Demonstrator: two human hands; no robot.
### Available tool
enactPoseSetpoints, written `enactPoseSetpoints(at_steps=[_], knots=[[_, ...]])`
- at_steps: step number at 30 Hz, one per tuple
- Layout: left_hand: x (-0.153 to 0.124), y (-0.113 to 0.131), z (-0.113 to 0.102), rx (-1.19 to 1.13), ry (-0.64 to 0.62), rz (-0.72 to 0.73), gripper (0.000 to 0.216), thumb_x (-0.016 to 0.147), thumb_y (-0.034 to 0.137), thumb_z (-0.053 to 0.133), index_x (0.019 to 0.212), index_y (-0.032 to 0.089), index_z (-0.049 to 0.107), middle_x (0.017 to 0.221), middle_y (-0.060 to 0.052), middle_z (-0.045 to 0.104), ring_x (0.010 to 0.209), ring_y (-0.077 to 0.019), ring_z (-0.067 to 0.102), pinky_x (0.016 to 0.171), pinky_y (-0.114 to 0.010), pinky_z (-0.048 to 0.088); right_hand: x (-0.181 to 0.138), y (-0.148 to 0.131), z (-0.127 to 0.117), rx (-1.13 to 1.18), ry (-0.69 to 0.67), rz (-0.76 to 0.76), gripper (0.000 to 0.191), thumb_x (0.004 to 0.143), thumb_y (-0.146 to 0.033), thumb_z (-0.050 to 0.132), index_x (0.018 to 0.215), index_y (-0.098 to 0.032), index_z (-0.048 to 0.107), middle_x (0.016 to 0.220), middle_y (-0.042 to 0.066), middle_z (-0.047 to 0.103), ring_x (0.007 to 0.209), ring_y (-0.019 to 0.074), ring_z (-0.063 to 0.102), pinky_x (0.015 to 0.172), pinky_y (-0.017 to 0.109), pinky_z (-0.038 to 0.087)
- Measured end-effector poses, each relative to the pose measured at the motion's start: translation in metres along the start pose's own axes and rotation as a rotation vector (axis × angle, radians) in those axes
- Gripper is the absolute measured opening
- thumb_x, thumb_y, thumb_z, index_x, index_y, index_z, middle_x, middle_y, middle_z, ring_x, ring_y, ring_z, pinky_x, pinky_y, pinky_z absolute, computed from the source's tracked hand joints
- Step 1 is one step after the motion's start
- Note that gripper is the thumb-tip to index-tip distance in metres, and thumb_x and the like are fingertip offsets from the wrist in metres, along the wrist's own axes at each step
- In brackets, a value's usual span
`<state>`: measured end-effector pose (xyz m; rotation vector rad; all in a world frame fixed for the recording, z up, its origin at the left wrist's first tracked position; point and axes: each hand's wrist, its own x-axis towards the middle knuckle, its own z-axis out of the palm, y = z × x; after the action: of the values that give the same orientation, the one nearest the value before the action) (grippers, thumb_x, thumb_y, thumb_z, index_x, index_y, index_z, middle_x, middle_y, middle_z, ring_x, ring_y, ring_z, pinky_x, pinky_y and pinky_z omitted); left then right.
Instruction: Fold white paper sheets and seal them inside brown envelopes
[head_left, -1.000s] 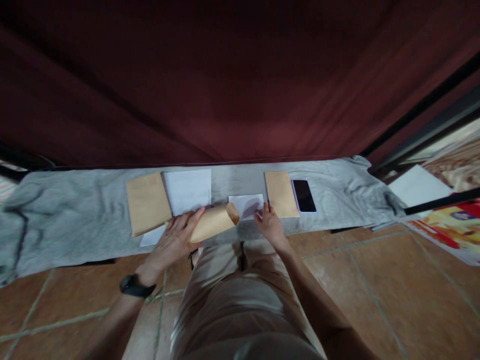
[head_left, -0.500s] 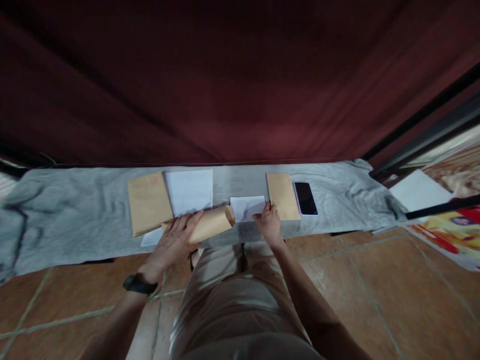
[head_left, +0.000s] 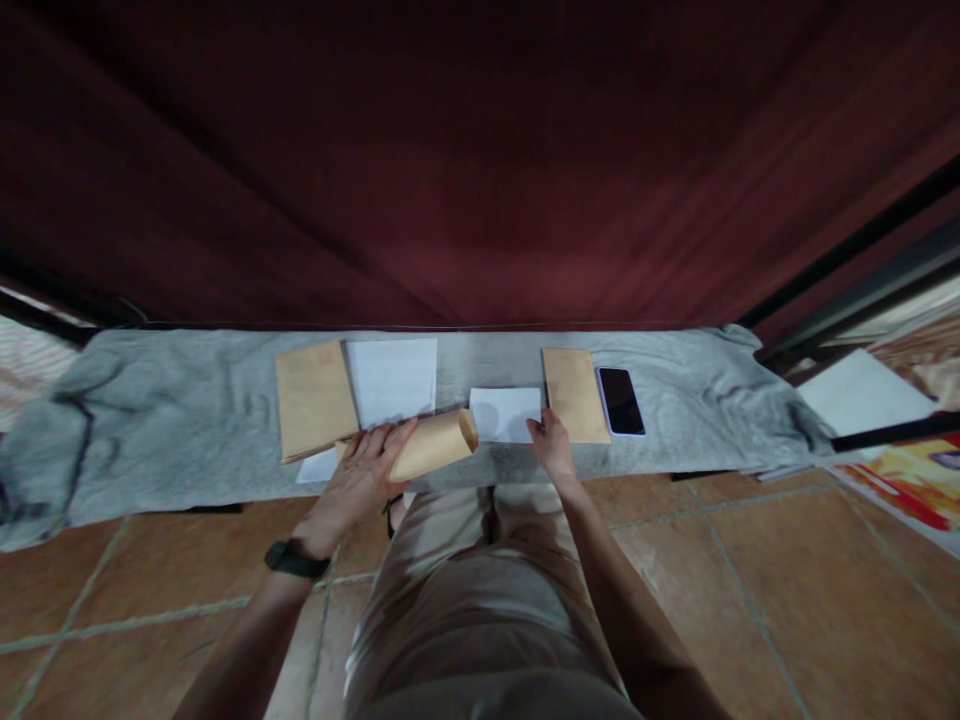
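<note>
My left hand (head_left: 358, 479), a black band on its wrist, grips a brown envelope (head_left: 435, 445) bowed open like a tube, its mouth facing right. My right hand (head_left: 552, 444) pinches the right edge of a small folded white paper (head_left: 504, 412) lying on the grey cloth (head_left: 187, 430), just right of the envelope's mouth. A stack of brown envelopes (head_left: 313, 397) and a white sheet (head_left: 391, 380) lie to the left. A single brown envelope (head_left: 574, 394) lies right of my right hand.
A black phone (head_left: 621, 400) lies beside the right envelope. A dark red curtain (head_left: 465, 170) hangs behind the cloth. White paper (head_left: 862, 390) and a colourful printed sheet (head_left: 915, 490) lie at far right. Terracotta floor tiles (head_left: 787, 590) spread below; my legs are in the middle.
My right hand has shifted slightly right along the small white paper to its right edge. My left hand still holds the bowed envelope. The camera view drifted a little.
</note>
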<state>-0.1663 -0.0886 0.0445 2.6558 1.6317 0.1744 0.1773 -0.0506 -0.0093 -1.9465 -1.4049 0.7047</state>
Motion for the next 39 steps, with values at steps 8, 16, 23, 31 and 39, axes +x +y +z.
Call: enactPoseSetpoints(at_steps=[8, 16, 23, 31, 39], knots=[[0.0, 0.002, -0.003, -0.006, -0.015, -0.006, 0.096, 0.081, 0.027, 0.073, 0.161, 0.025, 0.02, 0.141, -0.016, 0.053, 0.133, -0.0345, 0.05, 0.116, -0.051, 0.036, -0.015, 0.005, -0.032, 0.468, -0.009, -0.031, 0.036, 0.091, -0.04, 0.049, 0.117, -0.019, 0.061, 0.104, 0.009, 0.069, 0.086, 0.0216, 0.067, 0.061, 0.03, 0.059], [0.004, 0.004, -0.006, 0.021, 0.0, 0.009, 0.098, 0.08, 0.028, 0.073, 0.161, 0.023, 0.019, 0.141, -0.017, 0.052, 0.133, -0.0356, 0.049, 0.117, -0.052, 0.034, -0.034, -0.006, -0.061, 0.432, -0.158, -0.164, 0.035, 0.09, -0.048, 0.054, 0.095, -0.018, 0.071, 0.083, 0.004, 0.07, 0.075, 0.0198, 0.063, 0.069, 0.03, 0.055], [0.005, 0.008, -0.005, 0.055, 0.011, 0.05, 0.095, 0.08, 0.031, 0.072, 0.16, 0.019, 0.021, 0.143, -0.02, 0.051, 0.132, -0.0368, 0.049, 0.119, -0.055, 0.029, -0.032, -0.006, -0.068, 0.285, -0.241, -0.188, 0.03, 0.087, -0.043, 0.054, 0.073, -0.02, 0.066, 0.066, 0.001, 0.064, 0.065, 0.018, 0.061, 0.062, 0.027, 0.049], [0.006, 0.01, -0.006, 0.035, 0.006, 0.038, 0.089, 0.082, 0.028, 0.067, 0.16, 0.019, 0.024, 0.143, -0.019, 0.052, 0.135, -0.036, 0.047, 0.119, -0.056, 0.028, -0.019, 0.001, -0.069, 0.221, -0.371, -0.157, 0.022, 0.086, -0.029, 0.054, 0.068, -0.022, 0.063, 0.06, 0.0, 0.061, 0.062, 0.0178, 0.061, 0.056, 0.025, 0.047], [0.006, 0.01, -0.003, 0.036, -0.006, 0.064, 0.095, 0.079, 0.029, 0.071, 0.161, 0.02, 0.023, 0.145, -0.019, 0.05, 0.138, -0.0377, 0.045, 0.12, -0.058, 0.026, -0.018, -0.005, -0.062, 0.09, -0.358, -0.196, 0.022, 0.085, -0.025, 0.054, 0.064, -0.022, 0.055, 0.057, -0.003, 0.056, 0.06, 0.0148, 0.056, 0.056, 0.022, 0.038]])
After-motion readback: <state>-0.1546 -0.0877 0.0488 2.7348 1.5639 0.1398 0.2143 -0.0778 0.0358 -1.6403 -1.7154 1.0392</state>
